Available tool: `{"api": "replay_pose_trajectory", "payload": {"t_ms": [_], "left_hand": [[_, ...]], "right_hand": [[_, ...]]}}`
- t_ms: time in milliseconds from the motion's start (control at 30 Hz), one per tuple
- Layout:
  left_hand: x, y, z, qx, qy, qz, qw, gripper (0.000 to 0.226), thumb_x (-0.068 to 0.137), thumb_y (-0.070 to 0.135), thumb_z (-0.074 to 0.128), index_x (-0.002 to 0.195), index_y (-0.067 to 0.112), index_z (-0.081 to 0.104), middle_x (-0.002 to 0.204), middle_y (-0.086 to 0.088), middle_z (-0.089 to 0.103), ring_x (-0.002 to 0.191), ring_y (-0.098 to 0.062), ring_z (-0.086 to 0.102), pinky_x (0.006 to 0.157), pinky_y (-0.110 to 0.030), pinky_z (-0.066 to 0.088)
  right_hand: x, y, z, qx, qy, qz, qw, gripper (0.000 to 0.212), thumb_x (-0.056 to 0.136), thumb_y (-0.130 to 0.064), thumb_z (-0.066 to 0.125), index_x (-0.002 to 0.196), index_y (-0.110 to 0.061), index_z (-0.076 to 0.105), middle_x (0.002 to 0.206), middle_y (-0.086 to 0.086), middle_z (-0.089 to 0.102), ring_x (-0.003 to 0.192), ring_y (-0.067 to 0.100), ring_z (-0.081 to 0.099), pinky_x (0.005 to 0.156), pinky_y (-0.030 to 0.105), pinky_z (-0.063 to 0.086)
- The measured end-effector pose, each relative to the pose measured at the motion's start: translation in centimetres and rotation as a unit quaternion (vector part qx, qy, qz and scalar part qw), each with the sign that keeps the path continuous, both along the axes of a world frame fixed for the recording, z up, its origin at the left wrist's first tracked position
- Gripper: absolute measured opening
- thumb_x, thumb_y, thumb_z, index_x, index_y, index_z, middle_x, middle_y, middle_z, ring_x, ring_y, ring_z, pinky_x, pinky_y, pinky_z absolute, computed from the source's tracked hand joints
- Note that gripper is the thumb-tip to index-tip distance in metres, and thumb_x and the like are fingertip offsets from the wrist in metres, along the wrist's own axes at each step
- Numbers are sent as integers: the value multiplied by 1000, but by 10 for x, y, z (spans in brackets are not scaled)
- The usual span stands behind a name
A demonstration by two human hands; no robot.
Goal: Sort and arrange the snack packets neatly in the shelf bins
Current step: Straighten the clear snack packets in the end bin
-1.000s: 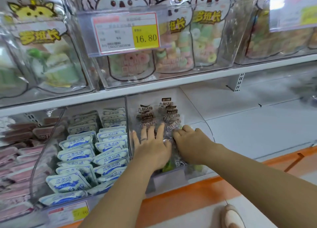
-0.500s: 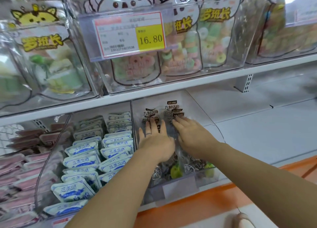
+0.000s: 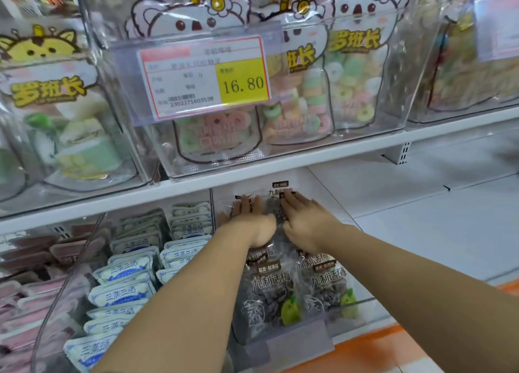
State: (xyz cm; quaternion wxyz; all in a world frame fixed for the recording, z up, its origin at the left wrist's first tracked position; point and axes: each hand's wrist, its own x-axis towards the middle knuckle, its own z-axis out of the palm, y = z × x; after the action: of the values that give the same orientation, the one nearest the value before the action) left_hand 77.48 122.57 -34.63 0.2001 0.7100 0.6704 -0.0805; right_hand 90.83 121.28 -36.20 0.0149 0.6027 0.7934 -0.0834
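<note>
While bare shelf (image 3: pixel 421 232) lies open rightward, left hand (image 3: pixel 250 218) and right hand (image 3: pixel 306 221) press flat on dark packets (image 3: pixel 269 288).

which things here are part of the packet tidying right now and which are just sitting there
In use: left hand, right hand, both flat on the dark plum packets; their clear bin.
Just there: blue-and-white packets, pink packets, koala candy bags, price tag.

White metal shelf board (image 3: pixel 309 159) runs across the frame, rising to the right. Slotted white bracket (image 3: pixel 400 153) sits just under the board's right part. White back panel (image 3: pixel 379 181) and white lower deck (image 3: pixel 435 232) lie below the board. Orange strip (image 3: pixel 379 350) lies far below the board. Light is even and soft.
</note>
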Motion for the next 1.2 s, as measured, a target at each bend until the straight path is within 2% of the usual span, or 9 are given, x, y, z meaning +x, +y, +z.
{"api": "replay_pose_trajectory", "payload": {"t_ms": [233, 367, 500, 567, 667, 833, 900, 1067, 1200], "left_hand": [[0, 8, 4, 4, -4, 3, 1000, 58, 99, 44, 12, 147, 26, -17, 152, -5, -29, 142, -20, -21, 116, -48, -6], [1, -15, 13, 53, 6, -17, 998, 63, 99, 32, 25, 148, 19, -13, 152, -8, -28, 143, -24, -17, 117, -48, -3], [-9, -70, 22, 152, 86, -115, 978, 59, 99, 28, 35, 149, 18, 7, 157, -8, 5, 143, -28, 15, 116, -51, -2], [-13, -98, 18, 182, 126, -165, 961, 55, 95, 21, 47, 145, 22, 24, 153, -4, 23, 133, -23, 39, 114, -53, -2], [-16, -120, 12, 211, 159, -186, 946, 57, 86, 7, 57, 137, 21, 37, 141, -2, 42, 111, -19, 58, 114, -52, -4], [-22, -132, 13, 202, 218, -180, 938, 38, 82, 8, 61, 118, 19, 57, 133, -6, 41, 122, -26, 43, 114, -56, 1], [-21, -132, 14, 188, 234, -180, 937, 40, 82, 11, 63, 120, 17, 55, 135, -9, 36, 129, -29, 35, 113, -59, 1], [-18, -125, 11, 180, 219, -207, 936, 59, 84, 22, 64, 135, 13, 37, 143, -9, 31, 136, -27, 27, 109, -66, -1], [-20, -128, 9, 215, 166, -210, 939, 52, 86, 42, 61, 130, 19, 46, 130, -6, 39, 127, -26, 35, 111, -63, -1]], "right_hand": [[-1, -5, 6, 27, 16, 12, 999, 58, 98, -28, 30, 149, -11, 9, 158, 9, 0, 146, 21, 0, 118, 41, 9], [9, -48, 15, 86, 53, 53, 993, 58, 95, -10, 39, 148, -5, 15, 157, 11, 9, 144, 21, 9, 115, 26, 6], [27, -84, 13, -3, -68, 146, 987, 35, 95, -7, 38, 126, -10, 55, 144, 7, 38, 139, 19, 24, 112, 27, 20], [29, -89, 14, -17, -79, 128, 988, 32, 91, -4, 42, 116, -17, 59, 143, 1, 40, 136, 16, 31, 91, 33, 46], [25, -88, 15, -4, -106, 99, 989, 29, 88, 1, 47, 104, -16, 65, 144, -3, 39, 130, 13, 40, 72, 30, 50], [19, -81, 10, 58, -109, 92, 988, 22, 87, -7, 58, 103, -16, 68, 135, -1, 45, 119, 20, 44, 79, 31, 49], [19, -77, 10, 76, -105, 118, 985, 20, 87, -14, 57, 104, -19, 68, 133, -1, 47, 122, 21, 43, 94, 35, 44], [17, -83, 20, 73, -131, 112, 982, 26, 91, -29, 52, 113, -19, 60, 119, 3, 47, 111, 22, 46, 90, 37, 38], [18, -87, 26, 58, -144, 115, 981, 32, 91, -34, 54, 121, -23, 55, 120, 3, 46, 114, 22, 44, 93, 37, 37]]}}
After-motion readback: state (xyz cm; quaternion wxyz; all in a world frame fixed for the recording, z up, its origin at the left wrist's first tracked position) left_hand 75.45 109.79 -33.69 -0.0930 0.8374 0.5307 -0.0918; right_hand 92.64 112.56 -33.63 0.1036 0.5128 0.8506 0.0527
